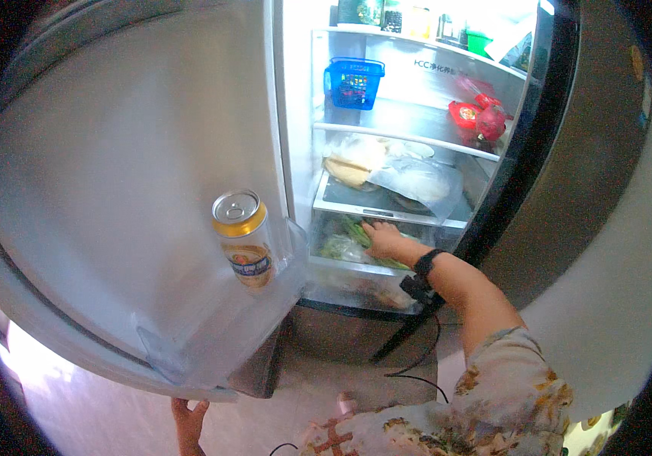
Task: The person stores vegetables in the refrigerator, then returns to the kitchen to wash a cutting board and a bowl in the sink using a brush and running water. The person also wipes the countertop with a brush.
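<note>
An open refrigerator stands before me. My right hand [386, 240] reaches over the lower clear drawer, its fingers on or just above green vegetables [354, 231] in thin plastic; whether it grips any is unclear. A black strap with a small dark device [416, 286] is on that wrist. My left hand [190, 411] is at the bottom edge of the refrigerator door [132, 171], thumb and fingers apart, partly hidden by the door. A beer can [244, 239] with a gold rim stands upright in the door's clear shelf bin [235, 325].
Bagged food [417, 176] lies on the shelf above the drawer. Higher up are a blue plastic basket [354, 84] and red-packaged items [483, 119]. Jars [417, 21] and a green container [479, 43] stand on the top shelf. A black cable [417, 373] hangs below my right forearm.
</note>
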Demonstrator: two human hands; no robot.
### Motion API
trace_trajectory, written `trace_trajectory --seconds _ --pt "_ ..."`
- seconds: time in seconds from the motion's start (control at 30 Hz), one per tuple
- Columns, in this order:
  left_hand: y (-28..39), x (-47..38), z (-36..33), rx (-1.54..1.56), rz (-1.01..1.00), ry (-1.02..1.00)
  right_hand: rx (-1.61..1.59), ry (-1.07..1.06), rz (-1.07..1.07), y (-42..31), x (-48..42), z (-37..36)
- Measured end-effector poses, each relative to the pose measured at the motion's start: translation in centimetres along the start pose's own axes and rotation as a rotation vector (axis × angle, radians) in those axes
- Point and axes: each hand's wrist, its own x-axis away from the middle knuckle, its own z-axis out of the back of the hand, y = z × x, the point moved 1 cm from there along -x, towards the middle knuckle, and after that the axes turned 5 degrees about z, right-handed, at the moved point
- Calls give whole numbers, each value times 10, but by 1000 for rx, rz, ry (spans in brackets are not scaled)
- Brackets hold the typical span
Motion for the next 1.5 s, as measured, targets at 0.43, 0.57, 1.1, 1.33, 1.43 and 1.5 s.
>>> trace_trajectory --seconds 0.43,0.57,1.1,1.33,1.43,1.5 --pt "11 -1 -3 70 -3 52 -24 -480 156 42 8 -11" --pt "-17 -12 10 102 -18 -12 53 -402 -42 77 5 -31" --pt "25 -6 -5 151 -20 -39 -968 132 -29 -93 151 19" --pt "30 -4 -1 102 -22 -69 -1352 340 -402 -60 114 -21" --pt "11 -8 7 175 -59 -96 -1372 484 -393 -39 79 -25" --pt "10 -6 9 142 -60 -71 -1242 475 -522 -22 51 -26"
